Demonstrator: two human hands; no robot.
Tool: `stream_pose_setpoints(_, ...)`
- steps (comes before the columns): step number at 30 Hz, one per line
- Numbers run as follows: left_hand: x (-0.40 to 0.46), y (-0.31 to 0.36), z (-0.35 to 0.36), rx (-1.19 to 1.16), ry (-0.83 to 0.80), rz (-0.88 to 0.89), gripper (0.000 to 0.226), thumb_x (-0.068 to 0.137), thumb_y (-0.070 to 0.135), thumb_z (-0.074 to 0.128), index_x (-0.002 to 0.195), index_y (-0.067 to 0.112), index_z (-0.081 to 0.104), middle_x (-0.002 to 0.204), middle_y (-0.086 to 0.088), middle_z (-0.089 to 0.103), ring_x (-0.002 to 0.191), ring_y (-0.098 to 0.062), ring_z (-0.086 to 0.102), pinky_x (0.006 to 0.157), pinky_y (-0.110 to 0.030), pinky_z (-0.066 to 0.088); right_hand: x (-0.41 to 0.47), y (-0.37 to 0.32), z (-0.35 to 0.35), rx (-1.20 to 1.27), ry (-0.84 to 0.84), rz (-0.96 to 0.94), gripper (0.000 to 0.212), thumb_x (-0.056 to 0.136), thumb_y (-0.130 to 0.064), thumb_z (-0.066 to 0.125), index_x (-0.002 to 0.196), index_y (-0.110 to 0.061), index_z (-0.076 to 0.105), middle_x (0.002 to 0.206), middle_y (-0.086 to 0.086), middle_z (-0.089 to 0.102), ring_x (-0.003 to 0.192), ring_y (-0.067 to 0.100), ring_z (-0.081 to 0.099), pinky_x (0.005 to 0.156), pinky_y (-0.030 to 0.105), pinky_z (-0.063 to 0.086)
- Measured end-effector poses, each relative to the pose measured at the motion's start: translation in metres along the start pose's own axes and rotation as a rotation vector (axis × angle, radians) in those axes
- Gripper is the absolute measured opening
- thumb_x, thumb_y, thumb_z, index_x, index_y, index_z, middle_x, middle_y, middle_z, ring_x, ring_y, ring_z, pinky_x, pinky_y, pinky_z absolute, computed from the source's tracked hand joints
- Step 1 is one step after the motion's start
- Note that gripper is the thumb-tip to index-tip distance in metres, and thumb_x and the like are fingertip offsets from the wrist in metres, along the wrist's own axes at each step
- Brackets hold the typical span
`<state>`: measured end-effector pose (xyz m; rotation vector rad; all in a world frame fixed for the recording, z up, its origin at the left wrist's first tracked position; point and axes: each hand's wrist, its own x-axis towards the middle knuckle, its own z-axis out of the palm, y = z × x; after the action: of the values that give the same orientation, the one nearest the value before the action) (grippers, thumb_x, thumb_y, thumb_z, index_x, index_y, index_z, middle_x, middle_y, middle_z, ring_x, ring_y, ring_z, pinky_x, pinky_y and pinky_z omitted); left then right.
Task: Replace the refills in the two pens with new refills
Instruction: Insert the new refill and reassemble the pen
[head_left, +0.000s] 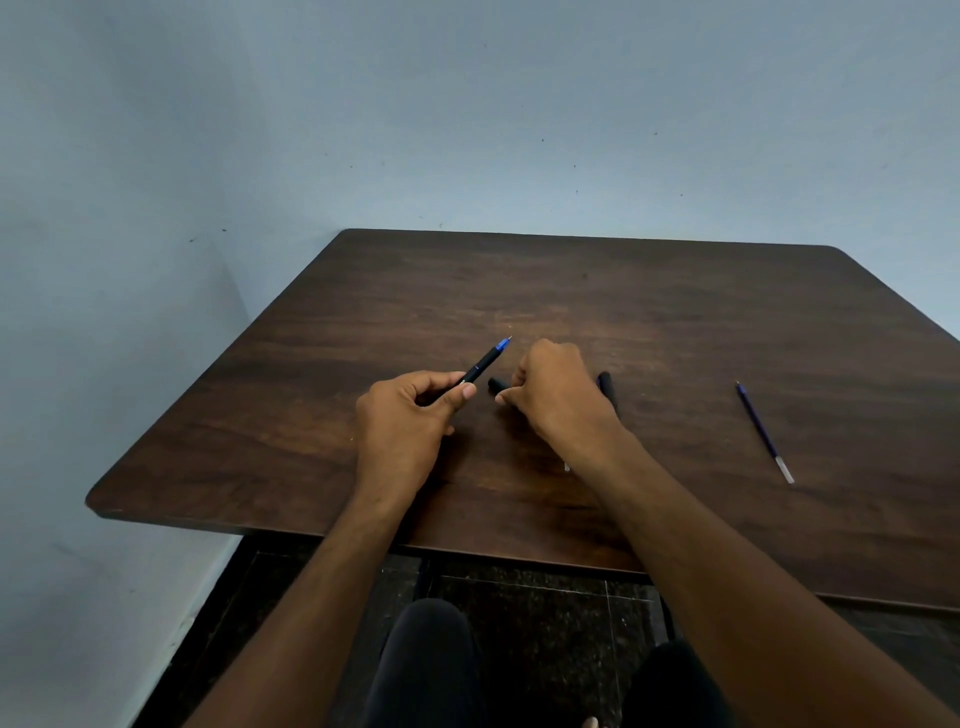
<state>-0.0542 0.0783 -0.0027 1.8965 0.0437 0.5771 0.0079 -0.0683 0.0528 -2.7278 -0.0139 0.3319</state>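
My left hand (402, 421) grips a black pen (483, 364) with a blue tip, which points up and to the right above the table (260, 415). My right hand (550, 395) is curled round a short black cap (497, 384), whose end sticks out to the left of the fingers. A second black pen (607, 387) lies on the table just behind my right hand, mostly hidden by it. A loose dark blue refill (763, 431) with a clear end lies on the table to the right. A small pale piece (567, 466) shows beside my right wrist.
The dark wooden table stands against a pale blue wall (467, 130), its front edge close to my knees (426, 665). The dark tiled floor (545, 613) shows below.
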Motion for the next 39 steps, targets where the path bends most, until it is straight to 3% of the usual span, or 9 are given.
stream_pose_setpoints(6, 0.002, -0.003, 0.001, 0.013, 0.002, -0.011, 0.024, 0.081, 0.034, 0.084, 0.083, 0.054, 0.071, 0.08, 0.026, 0.075, 0.05, -0.002, 0.067, 0.053, -0.011, 0.049, 0.004, 0.004, 0.008, 0.008, 0.073, -0.002, 0.03, 0.09, -0.032, 0.073, 0.109, -0.009, 0.069, 0.108, 0.011, 0.069, 0.097, 0.023, 0.067, 0.08, 0.036, 0.057)
stream_pose_setpoints(10, 0.002, -0.004, 0.001, -0.003, 0.002, -0.021, 0.021, 0.08, 0.033, 0.084, 0.086, 0.051, 0.074, 0.08, 0.023, 0.076, 0.05, -0.002, 0.067, 0.052, -0.011, 0.048, -0.001, 0.009, 0.011, 0.124, 0.208, -0.018, 0.017, 0.09, -0.025, 0.072, 0.093, -0.009, 0.07, 0.09, 0.007, 0.068, 0.075, 0.017, 0.066, 0.057, 0.029, 0.053)
stream_pose_setpoints(15, 0.003, -0.005, 0.002, -0.02, -0.006, -0.034, 0.023, 0.08, 0.034, 0.085, 0.082, 0.054, 0.074, 0.082, 0.021, 0.077, 0.053, -0.005, 0.069, 0.056, -0.021, 0.056, -0.015, 0.02, 0.002, 0.318, 0.286, -0.082, 0.01, 0.083, -0.019, 0.075, 0.077, -0.011, 0.073, 0.079, 0.007, 0.073, 0.073, 0.019, 0.071, 0.065, 0.034, 0.062)
stream_pose_setpoints(18, 0.003, -0.005, 0.002, -0.015, -0.014, -0.037, 0.027, 0.079, 0.034, 0.085, 0.08, 0.058, 0.073, 0.082, 0.021, 0.077, 0.056, -0.007, 0.07, 0.061, -0.03, 0.061, -0.022, 0.029, 0.0, 0.48, 0.363, -0.101, 0.019, 0.08, -0.016, 0.076, 0.064, -0.021, 0.067, 0.064, -0.001, 0.069, 0.057, 0.012, 0.067, 0.05, 0.021, 0.055)
stream_pose_setpoints(20, 0.002, -0.005, 0.002, -0.013, -0.025, -0.035, 0.024, 0.079, 0.032, 0.086, 0.083, 0.052, 0.074, 0.082, 0.021, 0.077, 0.058, -0.007, 0.071, 0.062, -0.032, 0.062, -0.023, 0.036, -0.001, 0.678, 0.402, -0.089, 0.016, 0.08, -0.013, 0.075, 0.069, -0.02, 0.066, 0.062, 0.0, 0.07, 0.051, 0.013, 0.067, 0.049, 0.023, 0.056)
stream_pose_setpoints(23, 0.001, -0.003, 0.002, -0.001, -0.047, -0.022, 0.022, 0.078, 0.029, 0.086, 0.09, 0.045, 0.076, 0.084, 0.022, 0.077, 0.062, -0.008, 0.072, 0.063, -0.028, 0.063, -0.026, 0.043, -0.003, 1.07, 0.338, -0.116, 0.006, 0.085, -0.003, 0.072, 0.086, -0.006, 0.068, 0.073, 0.014, 0.075, 0.059, 0.022, 0.073, 0.061, 0.037, 0.064)
stream_pose_setpoints(27, 0.001, -0.002, 0.002, 0.003, -0.077, -0.017, 0.025, 0.078, 0.027, 0.086, 0.09, 0.045, 0.075, 0.083, 0.024, 0.076, 0.064, -0.004, 0.071, 0.063, -0.022, 0.061, -0.03, 0.046, -0.003, 1.404, 0.242, -0.161, 0.004, 0.092, 0.002, 0.065, 0.093, 0.006, 0.065, 0.086, 0.027, 0.075, 0.07, 0.033, 0.075, 0.065, 0.038, 0.064)
stream_pose_setpoints(32, 0.001, -0.004, 0.003, 0.002, -0.089, -0.022, 0.024, 0.076, 0.026, 0.087, 0.095, 0.038, 0.078, 0.084, 0.024, 0.076, 0.067, -0.003, 0.072, 0.062, -0.018, 0.059, -0.03, 0.049, -0.003, 1.586, 0.094, -0.142, 0.013, 0.094, 0.001, 0.061, 0.102, 0.011, 0.063, 0.091, 0.028, 0.075, 0.084, 0.039, 0.076, 0.069, 0.036, 0.063)
stream_pose_setpoints(39, 0.0, -0.004, 0.004, -0.01, -0.094, -0.035, 0.024, 0.076, 0.025, 0.088, 0.097, 0.033, 0.08, 0.084, 0.024, 0.076, 0.068, -0.001, 0.071, 0.061, -0.014, 0.055, -0.029, 0.049, 0.0, 1.607, 0.044, -0.139, 0.017, 0.091, 0.001, 0.065, 0.103, 0.013, 0.063, 0.09, 0.029, 0.075, 0.082, 0.038, 0.076, 0.067, 0.035, 0.062)
